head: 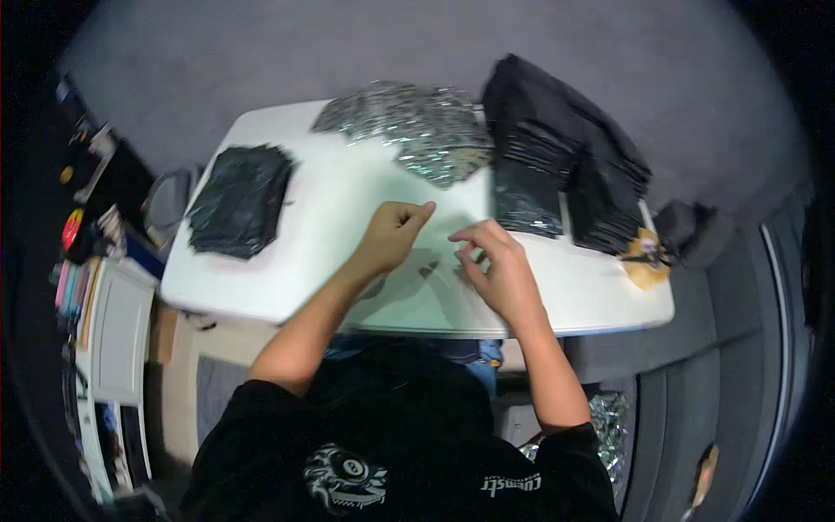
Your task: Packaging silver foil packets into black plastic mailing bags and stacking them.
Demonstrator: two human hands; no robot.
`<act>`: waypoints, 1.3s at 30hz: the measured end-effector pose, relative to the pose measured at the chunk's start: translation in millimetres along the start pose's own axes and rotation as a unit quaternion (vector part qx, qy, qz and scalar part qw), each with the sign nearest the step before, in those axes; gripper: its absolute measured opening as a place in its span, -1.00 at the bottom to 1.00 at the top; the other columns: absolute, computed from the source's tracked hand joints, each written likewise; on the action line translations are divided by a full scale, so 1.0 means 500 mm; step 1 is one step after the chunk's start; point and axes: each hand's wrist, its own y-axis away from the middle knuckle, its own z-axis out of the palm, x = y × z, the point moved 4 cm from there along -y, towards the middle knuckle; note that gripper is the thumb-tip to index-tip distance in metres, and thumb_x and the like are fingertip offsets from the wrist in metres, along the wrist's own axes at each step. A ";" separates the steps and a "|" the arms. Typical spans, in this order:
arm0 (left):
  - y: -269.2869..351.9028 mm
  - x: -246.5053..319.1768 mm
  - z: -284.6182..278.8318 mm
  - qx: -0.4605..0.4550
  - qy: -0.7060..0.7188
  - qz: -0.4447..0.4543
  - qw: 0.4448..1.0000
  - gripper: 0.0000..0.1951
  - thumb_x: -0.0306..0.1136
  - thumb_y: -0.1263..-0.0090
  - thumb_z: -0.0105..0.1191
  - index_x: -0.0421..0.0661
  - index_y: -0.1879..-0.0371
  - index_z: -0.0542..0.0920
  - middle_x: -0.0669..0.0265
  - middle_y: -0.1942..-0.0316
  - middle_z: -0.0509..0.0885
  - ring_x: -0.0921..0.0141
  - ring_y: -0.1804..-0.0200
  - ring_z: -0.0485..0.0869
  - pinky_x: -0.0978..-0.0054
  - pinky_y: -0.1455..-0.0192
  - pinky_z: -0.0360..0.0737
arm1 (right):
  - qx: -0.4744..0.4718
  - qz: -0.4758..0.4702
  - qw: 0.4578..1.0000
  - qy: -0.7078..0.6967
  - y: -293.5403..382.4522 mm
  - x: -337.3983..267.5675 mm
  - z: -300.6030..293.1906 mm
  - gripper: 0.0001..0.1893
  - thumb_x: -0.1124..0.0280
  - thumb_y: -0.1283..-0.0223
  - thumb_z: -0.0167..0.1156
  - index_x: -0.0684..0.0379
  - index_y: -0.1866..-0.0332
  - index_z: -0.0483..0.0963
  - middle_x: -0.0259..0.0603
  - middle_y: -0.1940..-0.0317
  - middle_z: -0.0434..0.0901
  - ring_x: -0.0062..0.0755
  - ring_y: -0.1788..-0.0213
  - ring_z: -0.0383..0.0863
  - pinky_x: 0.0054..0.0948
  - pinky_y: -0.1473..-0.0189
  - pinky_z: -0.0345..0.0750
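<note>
My left hand is above the middle of the white table, its fingers curled in and its thumb pointing right. Nothing shows in it. Beside it, to the right, my right hand has bent, parted fingers, with the thumb and forefinger a little apart and nothing visible between them. A small dark patch, possibly a shadow or reflection, lies on the tabletop between the hands. Beyond them spreads a pile of shiny silver packets. Nearest my right hand is a row of black glossy plastic packets.
A stack of black plastic packets lies on the table's left. At the right, a large black bag or cloth rests against more black packets. A yellow item sits by the right edge. A grey sofa flanks the table.
</note>
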 end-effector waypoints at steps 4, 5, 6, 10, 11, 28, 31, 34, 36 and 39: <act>0.112 -0.001 -0.071 0.048 -0.099 0.012 0.994 -0.60 -0.26 -0.73 0.11 -0.30 0.41 0.64 0.21 0.59 0.52 0.48 0.50 0.46 0.30 0.38 0.44 | -0.042 -0.009 0.997 -0.060 -0.026 -0.034 0.124 -0.81 0.60 -0.22 0.48 0.24 0.08 0.73 -0.12 0.24 0.75 -0.17 0.25 0.79 -0.28 0.13 0.70; 0.136 -0.009 -0.090 0.047 -0.092 0.014 0.995 -0.60 -0.26 -0.73 0.11 -0.30 0.41 0.64 0.21 0.59 0.52 0.48 0.50 0.46 0.30 0.38 0.44 | -0.064 -0.054 0.993 -0.080 -0.032 -0.050 0.158 -0.82 0.56 -0.23 0.48 0.24 0.08 0.72 -0.10 0.23 0.74 -0.17 0.24 0.79 -0.29 0.14 0.70; 0.156 -0.025 -0.106 0.027 -0.118 0.012 0.993 -0.63 -0.29 -0.73 0.10 -0.30 0.36 0.67 0.19 0.54 0.62 0.48 0.48 0.54 0.34 0.36 0.49 | -0.075 -0.070 0.993 -0.063 -0.033 -0.059 0.187 -0.83 0.53 -0.25 0.47 0.23 0.08 0.70 -0.10 0.24 0.73 -0.16 0.24 0.79 -0.28 0.14 0.71; 0.187 -0.065 -0.161 0.025 0.006 -0.066 0.998 -0.75 -0.38 -0.71 0.13 -0.31 0.19 0.74 0.22 0.43 0.77 0.48 0.40 0.71 0.46 0.32 0.62 | -0.089 -0.095 0.990 -0.057 -0.032 -0.091 0.244 -0.82 0.49 -0.27 0.45 0.23 0.09 0.64 -0.10 0.24 0.68 -0.10 0.22 0.79 -0.23 0.11 0.73; 0.193 -0.068 -0.162 0.025 0.008 -0.064 0.998 -0.75 -0.38 -0.71 0.13 -0.31 0.19 0.74 0.22 0.43 0.77 0.48 0.40 0.71 0.46 0.32 0.62 | -0.075 -0.104 0.990 -0.061 -0.031 -0.093 0.249 -0.82 0.50 -0.27 0.45 0.24 0.09 0.64 -0.10 0.23 0.66 -0.10 0.21 0.79 -0.23 0.11 0.73; 0.203 0.006 -0.207 0.171 -0.042 0.084 0.981 -0.95 -0.54 -0.56 0.28 -0.25 0.17 0.75 0.22 0.20 0.79 0.38 0.16 0.78 0.43 0.06 0.70 | -0.084 -0.076 0.987 -0.116 -0.111 -0.107 0.242 -0.75 0.50 -0.30 0.40 0.23 -0.04 0.58 -0.08 0.06 0.64 -0.12 0.06 0.78 -0.24 0.02 0.73; 0.212 0.098 -0.294 0.247 -0.289 0.188 0.905 -0.86 -0.61 -0.34 0.35 -0.22 0.16 0.76 0.17 0.18 0.79 0.14 0.06 0.77 0.26 -0.15 0.67 | -0.109 -0.109 0.981 -0.122 -0.169 -0.141 0.260 -0.66 0.49 -0.30 0.41 0.20 -0.15 0.56 -0.05 -0.10 0.59 -0.05 -0.11 0.74 -0.20 -0.05 0.73; 0.228 0.147 -0.392 0.312 -0.432 0.160 0.831 -0.74 -0.57 -0.35 0.36 -0.20 -0.01 0.75 0.05 -0.06 0.79 -0.03 -0.26 0.68 0.09 -0.40 0.56 | -0.145 -0.151 0.969 -0.131 -0.223 -0.184 0.306 -0.57 0.48 -0.29 0.42 0.18 -0.24 0.53 0.01 -0.26 0.53 0.03 -0.29 0.67 -0.16 -0.17 0.73; 0.213 0.135 -0.423 0.335 -0.507 0.092 0.789 -0.57 -0.46 -0.37 0.39 -0.19 -0.23 0.69 -0.04 -0.29 0.72 -0.15 -0.49 0.53 -0.06 -0.60 0.39 | -0.150 -0.182 0.963 -0.129 -0.262 -0.191 0.333 -0.46 0.46 -0.28 0.44 0.14 -0.36 0.49 0.10 -0.43 0.44 0.18 -0.46 0.54 -0.09 -0.36 0.67; 0.226 0.052 -0.465 0.259 -0.473 -0.014 0.842 -0.55 -0.42 -0.39 0.41 -0.21 -0.26 0.72 -0.03 -0.32 0.73 -0.09 -0.52 0.55 0.00 -0.67 0.36 | -0.136 -0.207 0.961 -0.124 -0.311 -0.203 0.390 -0.39 0.45 -0.26 0.47 0.11 -0.42 0.47 0.09 -0.49 0.42 0.23 -0.49 0.51 -0.02 -0.48 0.56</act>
